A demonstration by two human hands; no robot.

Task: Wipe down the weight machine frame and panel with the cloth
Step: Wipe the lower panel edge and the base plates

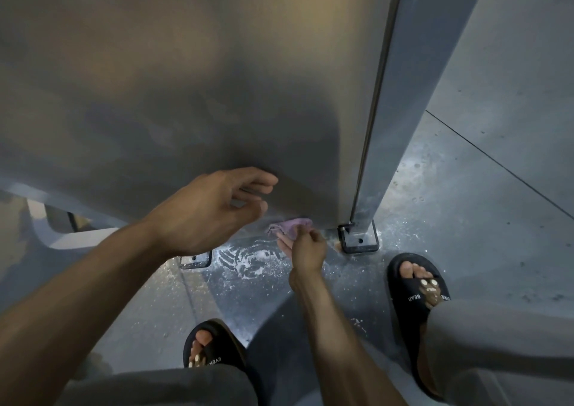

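The right hand point(306, 250) is reaching low, down by the floor point(435, 219), and is clenching a bunched purple cloth point(289, 227). The cloth is sticking out above and to the left of the knuckles, beyond the fingertips, and is pressing against the bottom edge of the grey panel point(186, 79), just left of the frame post point(391, 110). Most of the cloth is showing past the grip; only its near end is tucked under the curled fingers.

The left hand point(211, 209) is hovering higher up, in front of the panel's lower part, with its fingers spread and loosely bent, grasping nothing. Whether its fingertips are touching the panel cannot be told. It is sitting above and to the left of the cloth, apart from it.

The post is standing on a bolted foot plate point(360, 241) just right of the cloth. Two black slippers, one on the left point(217, 349) and one on the right point(416, 284), are planted on the wet, speckled floor.
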